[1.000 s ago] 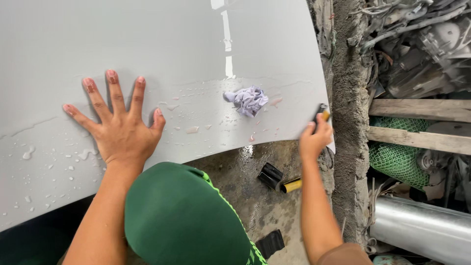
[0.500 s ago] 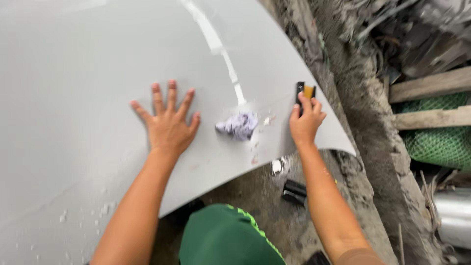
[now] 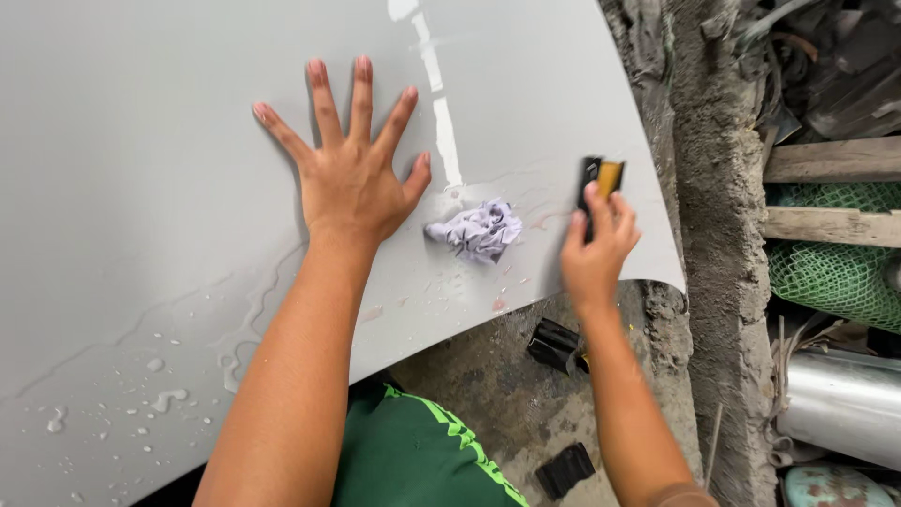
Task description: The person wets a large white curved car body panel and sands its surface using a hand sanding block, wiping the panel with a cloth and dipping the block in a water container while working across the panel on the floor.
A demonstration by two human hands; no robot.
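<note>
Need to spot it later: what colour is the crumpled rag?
Pale lilac-white rag, clearest in head view.

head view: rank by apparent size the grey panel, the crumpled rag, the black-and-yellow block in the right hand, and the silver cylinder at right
1. Grey panel, fills most of the frame.
2. Silver cylinder, cut off by the frame edge, so only its visible part counts.
3. Crumpled rag.
4. Black-and-yellow block, partly hidden by the right hand; close to the rag in size, so this order is unsure.

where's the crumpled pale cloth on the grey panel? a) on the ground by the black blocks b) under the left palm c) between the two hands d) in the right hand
c: the crumpled pale cloth lies loose on the wet grey panel, between the flat left hand and the right hand gripping a black-and-yellow block.
</note>
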